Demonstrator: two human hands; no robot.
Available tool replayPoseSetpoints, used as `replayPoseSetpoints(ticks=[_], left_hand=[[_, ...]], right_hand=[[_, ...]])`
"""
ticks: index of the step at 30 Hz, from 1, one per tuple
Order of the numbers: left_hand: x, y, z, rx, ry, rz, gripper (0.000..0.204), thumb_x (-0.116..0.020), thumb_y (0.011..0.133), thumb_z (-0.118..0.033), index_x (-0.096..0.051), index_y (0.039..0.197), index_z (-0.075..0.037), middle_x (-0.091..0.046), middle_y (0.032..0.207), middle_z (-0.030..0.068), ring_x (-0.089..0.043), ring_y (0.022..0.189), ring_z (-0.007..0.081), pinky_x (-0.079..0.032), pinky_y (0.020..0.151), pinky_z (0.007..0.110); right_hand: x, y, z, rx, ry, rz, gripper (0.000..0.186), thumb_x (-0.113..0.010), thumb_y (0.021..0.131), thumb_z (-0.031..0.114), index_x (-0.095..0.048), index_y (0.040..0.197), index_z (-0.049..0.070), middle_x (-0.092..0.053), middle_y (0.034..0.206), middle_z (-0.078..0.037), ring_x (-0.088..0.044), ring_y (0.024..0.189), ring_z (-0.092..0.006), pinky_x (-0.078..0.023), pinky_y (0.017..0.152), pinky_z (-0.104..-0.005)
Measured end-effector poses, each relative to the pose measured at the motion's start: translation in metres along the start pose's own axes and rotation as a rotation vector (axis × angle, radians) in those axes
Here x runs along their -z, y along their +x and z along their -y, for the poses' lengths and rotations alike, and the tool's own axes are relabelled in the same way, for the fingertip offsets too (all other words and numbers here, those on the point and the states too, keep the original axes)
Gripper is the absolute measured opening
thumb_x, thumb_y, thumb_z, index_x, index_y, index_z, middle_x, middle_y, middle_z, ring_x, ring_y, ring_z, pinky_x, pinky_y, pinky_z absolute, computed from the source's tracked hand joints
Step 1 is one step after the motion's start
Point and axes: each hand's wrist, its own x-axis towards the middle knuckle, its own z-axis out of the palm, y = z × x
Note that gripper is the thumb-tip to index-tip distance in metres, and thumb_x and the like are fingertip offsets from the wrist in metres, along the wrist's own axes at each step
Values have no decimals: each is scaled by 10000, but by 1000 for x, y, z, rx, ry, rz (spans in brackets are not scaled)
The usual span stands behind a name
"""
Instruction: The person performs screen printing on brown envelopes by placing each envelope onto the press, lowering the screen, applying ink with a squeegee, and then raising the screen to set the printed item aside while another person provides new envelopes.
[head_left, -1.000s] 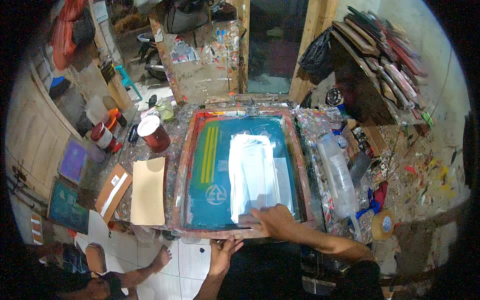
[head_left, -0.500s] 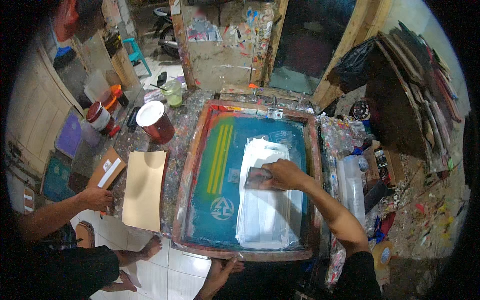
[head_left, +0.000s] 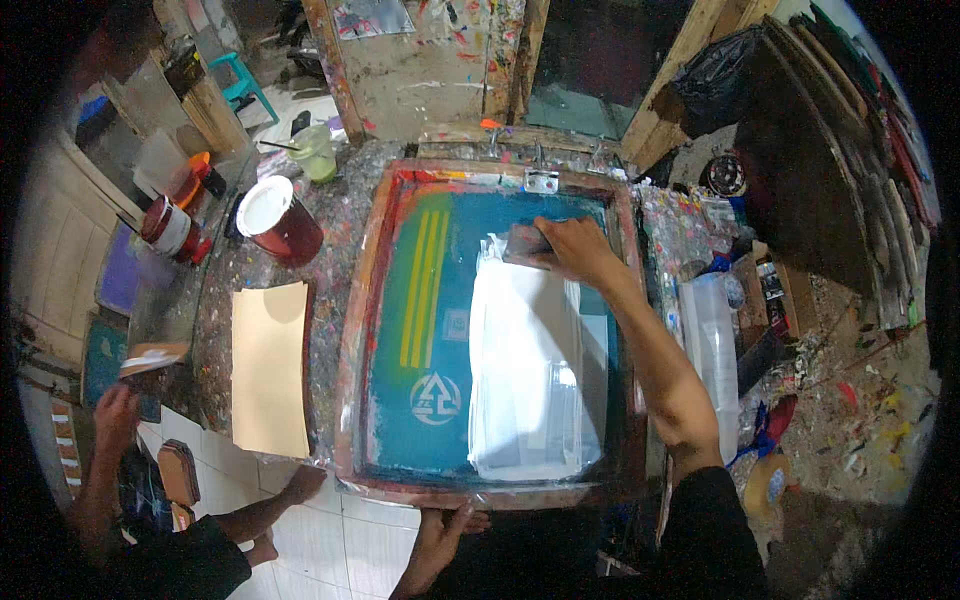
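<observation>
A wooden-framed printing screen (head_left: 352, 380) with blue-green mesh lies on the worktable. My right hand (head_left: 578, 250) grips a squeegee (head_left: 526, 243) at the far end of a broad band of white ink (head_left: 520, 370) on the mesh. Left of the band, the mesh shows yellow stripes (head_left: 425, 290) and a pale round emblem (head_left: 436, 399). Just below the frame's near edge is my left hand (head_left: 445, 535), open, its fingers stretched to the right and its thumb near the wood. Whether it touches the frame I cannot tell.
Tan sheets (head_left: 270, 370) are stacked left of the screen. A red-brown tub with white lid (head_left: 270, 220) and a green cup (head_left: 317, 153) stand behind them. At far left, another person's hand (head_left: 115, 415) is beside a blurred brown piece (head_left: 152, 358). Clear plastic (head_left: 708, 365) lies right.
My right hand has pushed the squeegee toward the far end of the screen, lengthening the white band. The other person's hand has moved left with the brown piece. The view has shifted.
</observation>
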Motion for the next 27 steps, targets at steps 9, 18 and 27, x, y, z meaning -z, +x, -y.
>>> replayPoseSetpoints(ticks=[9, 18, 27], left_hand=[[-10, -1, -12, 12, -159, -38, 340, -546, 1020, -203, -440, 1226, 46, -660, 965, 191, -706, 827, 272, -607, 731, 361], [-9, 7, -13, -14, -133, -3, 442, -567, 1009, -291, -384, 1251, 30, -662, 945, 199, -703, 834, 296, -593, 752, 403], [-8, 8, 3, -14, -145, -12, 430, -566, 1008, -297, -403, 1221, 39, -675, 966, 215, -710, 852, 314, -593, 777, 421]], right_hand=[[43, -173, 155, -233, 236, 262, 367, -640, 919, 322, -526, 1072, 8, -659, 667, -145, -674, 681, -394, -470, 856, -543], [51, -188, 180, -110, 278, 342, 432, -674, 888, 386, -549, 1081, 20, -695, 753, -175, -688, 778, -397, -442, 936, -534], [41, -239, 189, 151, 147, 156, 390, -649, 861, 230, -548, 1213, 95, -688, 848, -150, -703, 805, -313, -414, 974, -629]])
